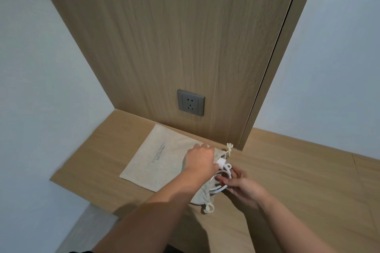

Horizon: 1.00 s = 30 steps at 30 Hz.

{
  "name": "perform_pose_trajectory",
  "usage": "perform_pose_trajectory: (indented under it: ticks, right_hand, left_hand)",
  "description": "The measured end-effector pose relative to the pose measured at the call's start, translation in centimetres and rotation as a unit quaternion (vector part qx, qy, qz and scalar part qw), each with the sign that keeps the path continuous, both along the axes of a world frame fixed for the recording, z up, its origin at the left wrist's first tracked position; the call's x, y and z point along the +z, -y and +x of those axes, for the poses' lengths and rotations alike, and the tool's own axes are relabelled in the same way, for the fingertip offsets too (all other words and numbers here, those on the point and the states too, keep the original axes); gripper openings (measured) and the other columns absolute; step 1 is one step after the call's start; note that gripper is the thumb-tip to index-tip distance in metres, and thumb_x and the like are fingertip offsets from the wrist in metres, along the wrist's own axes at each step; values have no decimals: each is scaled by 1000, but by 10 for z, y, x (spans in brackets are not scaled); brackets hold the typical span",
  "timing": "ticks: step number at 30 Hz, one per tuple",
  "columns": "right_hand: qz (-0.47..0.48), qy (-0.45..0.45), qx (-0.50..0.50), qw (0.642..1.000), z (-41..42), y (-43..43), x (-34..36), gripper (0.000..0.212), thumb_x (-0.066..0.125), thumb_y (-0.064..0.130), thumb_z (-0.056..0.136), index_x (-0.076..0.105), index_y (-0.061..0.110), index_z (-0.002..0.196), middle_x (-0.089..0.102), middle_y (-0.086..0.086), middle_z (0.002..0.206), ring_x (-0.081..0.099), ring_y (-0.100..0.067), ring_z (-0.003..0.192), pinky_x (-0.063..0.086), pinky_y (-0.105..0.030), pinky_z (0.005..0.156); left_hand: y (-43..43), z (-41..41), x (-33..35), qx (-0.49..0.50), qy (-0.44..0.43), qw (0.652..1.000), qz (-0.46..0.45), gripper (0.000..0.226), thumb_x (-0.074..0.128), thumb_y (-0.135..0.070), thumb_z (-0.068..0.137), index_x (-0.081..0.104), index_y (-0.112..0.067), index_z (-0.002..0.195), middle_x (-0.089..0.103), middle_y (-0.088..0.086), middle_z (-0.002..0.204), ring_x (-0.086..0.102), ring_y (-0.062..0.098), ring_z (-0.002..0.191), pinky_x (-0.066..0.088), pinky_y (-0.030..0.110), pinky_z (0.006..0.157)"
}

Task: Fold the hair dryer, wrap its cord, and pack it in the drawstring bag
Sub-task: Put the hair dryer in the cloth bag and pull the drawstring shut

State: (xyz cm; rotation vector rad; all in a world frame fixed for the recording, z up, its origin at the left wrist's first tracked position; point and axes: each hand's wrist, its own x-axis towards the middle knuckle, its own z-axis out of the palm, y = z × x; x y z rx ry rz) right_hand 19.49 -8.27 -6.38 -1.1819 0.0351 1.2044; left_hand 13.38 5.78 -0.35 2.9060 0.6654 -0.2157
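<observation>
- Head view: a beige drawstring bag (156,158) lies flat on the wooden counter (287,170). Its closed end points to the back left corner and its mouth faces the person.
- The left hand (200,160) is knuckles-up over the bag's mouth, its fingers curled into the gathered fabric and gripping it.
- A white cord (221,188) sits coiled in loops at the mouth, partly inside, with its white plug (221,165) just beside the left hand.
- The hair dryer's body is hidden.
- The right hand (242,186) has its thumb and nearly straight fingers against the loops; I cannot tell whether they pinch.
- Knotted drawstring ends lie on either side of the mouth.
- A grey socket (190,102) sits in the wood panel (185,37) behind the counter's back edge.
</observation>
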Motion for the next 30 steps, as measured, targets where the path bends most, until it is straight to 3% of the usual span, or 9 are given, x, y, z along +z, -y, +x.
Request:
perform_pose_trajectory:
  ticks: [4,10,18,20,22,24,26,28,30]
  right_hand:
    - [-63,108,64,990,1,4,6,47,53,-17,84,52,20,113,67,-4,103,65,-23,94,59,-29,73]
    - [-162,181,71,968,5,1,12,9,66,-6,81,62,-1,87,70,-5,54,66,-11,45,53,-17,45]
    - [-135,98,-77,983,-17,-51,17,7,61,-12,82,61,-8,76,56,-14,49,50,-20,37,43,-25,40]
    - [-131,92,-52,986,-20,-58,17,10,57,-13,83,60,-8,76,52,-11,44,46,-19,35,39,-27,40]
    - [-151,136,14,979,-12,-54,20,7,56,-12,85,63,-10,86,59,-10,46,56,-16,36,52,-27,43]
    - [-208,293,77,930,4,-41,23,17,55,-10,86,67,-1,77,63,-6,51,61,-12,41,53,-22,44]
    - [-295,513,85,802,20,-27,25,19,58,-2,85,67,11,75,63,0,64,60,-9,55,43,-17,47]
    - [-322,623,90,707,30,-21,32,14,64,7,83,67,15,94,63,1,85,60,-15,77,44,-22,59]
    - [-298,684,163,646,39,-25,27,36,66,8,80,62,14,116,62,-3,110,57,-21,102,48,-29,83]
  left_hand:
    - [2,-8,-7,4,32,999,-17,19,47,-20,94,60,-9,102,65,10,104,58,28,96,38,34,70]
    - [-3,-15,-8,20,106,990,-95,15,50,-23,94,61,-14,94,65,4,94,58,21,85,44,33,73]
    - [-3,-22,-10,77,152,965,-199,12,56,-24,94,63,-19,87,65,-5,80,57,7,67,42,15,61]
    - [-3,-29,-13,95,154,961,-207,12,55,-25,95,59,-22,84,62,-8,79,57,6,64,38,11,58]
    - [-8,-36,-18,111,169,961,-186,10,55,-26,94,58,-24,86,63,-7,84,57,8,72,40,13,63]
    - [-11,-41,-24,110,177,964,-164,9,54,-27,94,59,-24,88,64,-6,88,57,9,77,41,16,66]
    - [-11,-43,-27,93,172,970,-144,10,54,-29,94,60,-23,92,63,-5,91,55,10,82,39,17,67]
    - [-6,-45,-27,78,168,975,-125,13,54,-33,93,59,-23,99,61,-4,99,53,11,91,40,19,72]
    - [4,-47,-26,68,158,981,-87,29,57,-42,89,55,-24,112,57,-3,109,48,15,101,43,25,84]
